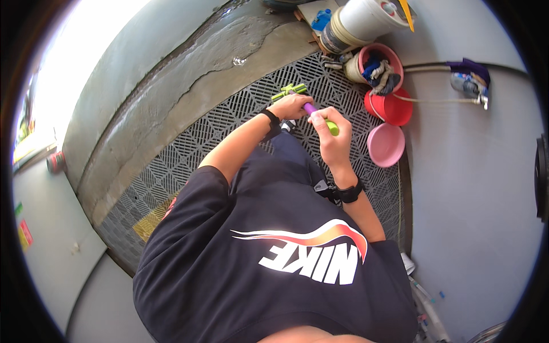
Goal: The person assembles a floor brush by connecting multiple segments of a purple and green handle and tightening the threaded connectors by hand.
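Both my hands grip a purple-handled tool (309,108) that slants away from my body. It has a lime-green grip end near me. At its far end a lime-green head (289,92) with parallel bars sits over the floor; it looks like a mop or squeegee head, but I cannot tell which. My left hand (290,107) is wrapped round the handle close to the head. Nearer to me and to the right, my right hand (333,137) closes round the green grip end, its thumb lying along it. A dark band circles each wrist.
Dark plastic grating (191,128) covers the floor, with bare wet concrete (189,68) beyond. Along the right wall stand a pink basin (386,146), a red bucket (397,108), a pink bucket (394,57) with cloths and a large white bucket (363,23). A bottle (466,84) hangs beside a hose.
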